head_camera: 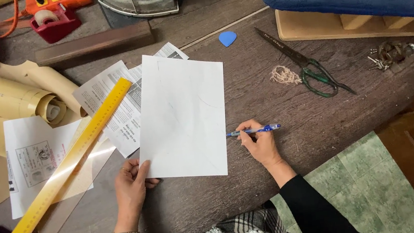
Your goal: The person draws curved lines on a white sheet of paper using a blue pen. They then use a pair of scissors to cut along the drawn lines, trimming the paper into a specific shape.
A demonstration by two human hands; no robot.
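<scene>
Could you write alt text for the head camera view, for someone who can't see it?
Seen from above, a person's left hand holds the corner of a white sheet of paper on a dark wooden table, while the right hand holds a blue pen at its edge.

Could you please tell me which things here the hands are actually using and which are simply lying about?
In hand:
white sheet, held by left hand
blue pen, in right hand

Lying about:
yellow ruler
scissors
blue chalk piece
tape dispenser
paper rolls
</scene>
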